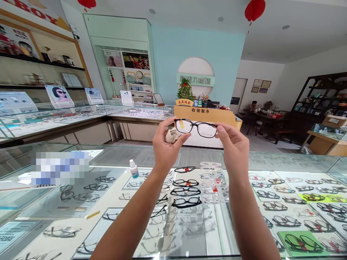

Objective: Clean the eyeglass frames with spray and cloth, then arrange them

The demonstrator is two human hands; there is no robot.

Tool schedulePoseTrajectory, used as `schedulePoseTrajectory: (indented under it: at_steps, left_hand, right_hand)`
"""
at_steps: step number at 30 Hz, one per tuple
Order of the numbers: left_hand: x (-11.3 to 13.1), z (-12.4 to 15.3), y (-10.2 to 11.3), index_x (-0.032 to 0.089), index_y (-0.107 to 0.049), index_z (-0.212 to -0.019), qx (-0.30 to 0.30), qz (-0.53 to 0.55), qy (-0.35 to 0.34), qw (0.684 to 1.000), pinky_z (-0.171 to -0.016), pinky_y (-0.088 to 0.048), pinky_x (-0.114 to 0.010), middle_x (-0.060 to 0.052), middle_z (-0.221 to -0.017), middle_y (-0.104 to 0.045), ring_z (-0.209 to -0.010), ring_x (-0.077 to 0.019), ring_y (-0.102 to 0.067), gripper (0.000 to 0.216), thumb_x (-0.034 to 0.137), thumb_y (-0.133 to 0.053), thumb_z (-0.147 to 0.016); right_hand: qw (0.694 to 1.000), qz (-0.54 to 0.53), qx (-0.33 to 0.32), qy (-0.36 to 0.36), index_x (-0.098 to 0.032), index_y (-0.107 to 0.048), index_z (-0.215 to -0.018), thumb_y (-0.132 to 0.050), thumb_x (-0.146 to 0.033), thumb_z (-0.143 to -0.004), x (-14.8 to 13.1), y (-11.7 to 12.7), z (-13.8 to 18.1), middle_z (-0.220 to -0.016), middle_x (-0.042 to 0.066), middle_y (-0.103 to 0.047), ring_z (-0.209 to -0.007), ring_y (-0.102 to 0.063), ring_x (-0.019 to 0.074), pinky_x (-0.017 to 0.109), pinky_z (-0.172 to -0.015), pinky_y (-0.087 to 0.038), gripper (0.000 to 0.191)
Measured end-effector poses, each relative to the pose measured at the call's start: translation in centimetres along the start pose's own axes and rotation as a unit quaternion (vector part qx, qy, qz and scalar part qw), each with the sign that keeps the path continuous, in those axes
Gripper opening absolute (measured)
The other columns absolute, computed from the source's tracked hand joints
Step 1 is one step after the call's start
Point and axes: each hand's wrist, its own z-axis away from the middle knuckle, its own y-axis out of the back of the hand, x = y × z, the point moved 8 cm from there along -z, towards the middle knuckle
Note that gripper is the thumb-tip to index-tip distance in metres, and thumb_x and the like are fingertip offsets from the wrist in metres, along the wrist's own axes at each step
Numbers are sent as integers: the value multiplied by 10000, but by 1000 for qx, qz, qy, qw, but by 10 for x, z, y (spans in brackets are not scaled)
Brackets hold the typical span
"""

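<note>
A pair of black-framed eyeglasses (196, 127) is held up above the glass display counter, lenses facing me. My left hand (168, 142) grips the left end of the frame between thumb and fingers, and a crumpled beige cloth (172, 135) is tucked in the same hand. At the right end, my right hand (234, 144) pinches the frame near the hinge. Small print and a yellowish sticker show on the lenses. Below, a white dropper bottle (133, 168) with a blue label stands on the counter, left of my left forearm.
Rows of eyeglasses (186, 192) lie in the glass display counter (189, 238) under my arms. Leaflets (59, 168) rest on its left part. Beyond it stand a wooden cashier desk (206, 112) and another display counter (141, 112). A person (254, 104) sits at a table far right.
</note>
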Motion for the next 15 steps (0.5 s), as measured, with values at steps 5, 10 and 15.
schedulePoseTrajectory:
  at_steps: [5,10,15]
  left_hand:
    - [-5,0,-2,235,-726,-1290,-13,12,24,1000,-972,-602,-366,-89,-1265,-739,-1221,-269,-694,642,504,-942,-748]
    - [-9,1,-5,250,-721,-1303,-27,33,44,998,-1003,-597,-393,-96,-1309,-736,-1259,-285,-693,634,483,-941,-755]
    - [-9,1,-4,251,-715,-1311,-26,19,33,999,-991,-598,-388,-98,-1317,-729,-1258,-284,-690,628,492,-929,-771]
  right_hand:
    - [999,-35,-20,-7,-263,-858,-1042,-722,-458,-946,0,-4,0,-992,53,-801,-922,-686,207,366,-845,-546,256]
    - [999,-48,-23,-10,-279,-861,-1033,-722,-467,-948,4,-5,-1,-950,42,-795,-870,-661,196,363,-820,-538,248]
    - [998,-41,-33,-19,-282,-856,-1048,-711,-481,-951,8,-5,-2,-926,35,-791,-852,-655,198,377,-843,-529,264]
